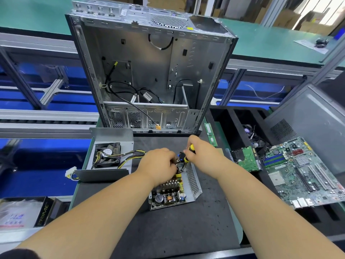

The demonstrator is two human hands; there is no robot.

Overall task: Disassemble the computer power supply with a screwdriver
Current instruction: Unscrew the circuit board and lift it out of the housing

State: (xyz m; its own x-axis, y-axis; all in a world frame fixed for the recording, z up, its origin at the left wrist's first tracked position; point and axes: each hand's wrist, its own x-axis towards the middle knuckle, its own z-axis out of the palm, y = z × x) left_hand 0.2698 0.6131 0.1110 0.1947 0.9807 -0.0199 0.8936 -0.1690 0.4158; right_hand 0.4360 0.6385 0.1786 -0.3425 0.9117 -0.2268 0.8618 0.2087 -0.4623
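Note:
The opened power supply (174,191) lies on the dark mat, its circuit board, heat sink and perforated metal wall exposed. My left hand (158,165) grips its far end, fingers curled over the board's edge and wires. My right hand (197,150) holds a yellow-and-black screwdriver (188,153), tip pointing down into the far corner of the supply. The removed cover (110,156) with its fan and yellow-black cable bundle lies to the left.
An empty computer case (149,75) stands upright behind the mat. A motherboard (306,172) and a green drive board (246,159) lie at the right over a black tray. A RAM stick (211,134) rests near the case. A box (24,212) sits at the lower left.

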